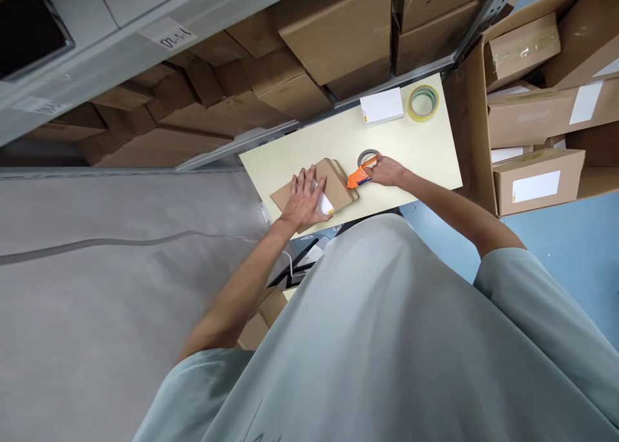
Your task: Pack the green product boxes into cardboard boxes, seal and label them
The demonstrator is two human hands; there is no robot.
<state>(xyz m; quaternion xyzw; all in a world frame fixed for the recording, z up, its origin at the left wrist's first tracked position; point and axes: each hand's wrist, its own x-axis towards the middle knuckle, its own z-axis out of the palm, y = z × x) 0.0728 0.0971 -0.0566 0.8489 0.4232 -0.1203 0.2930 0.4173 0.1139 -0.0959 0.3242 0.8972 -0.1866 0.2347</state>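
My left hand (304, 201) lies with fingers spread on a flat cardboard box (338, 184). Under its palm is a white label (325, 203), partly covered. In my right hand (385, 170) is an orange tape dispenser (358, 176), the fingers wrapped round its handle. A roll of tape (368, 157) sits in the dispenser, whose front end is at the box's right edge. I cannot tell whether tape is stuck to the cardboard. Box and dispenser are over a pale yellow table (416, 155).
A white stack of labels (382, 107) and a yellow tape roll (423, 103) lie at the table's back. Shelves of cardboard boxes (338, 29) run behind it. At right stands a large open carton (476, 126) holding several labelled boxes. A grey cable (145, 239) runs along the wall at left.
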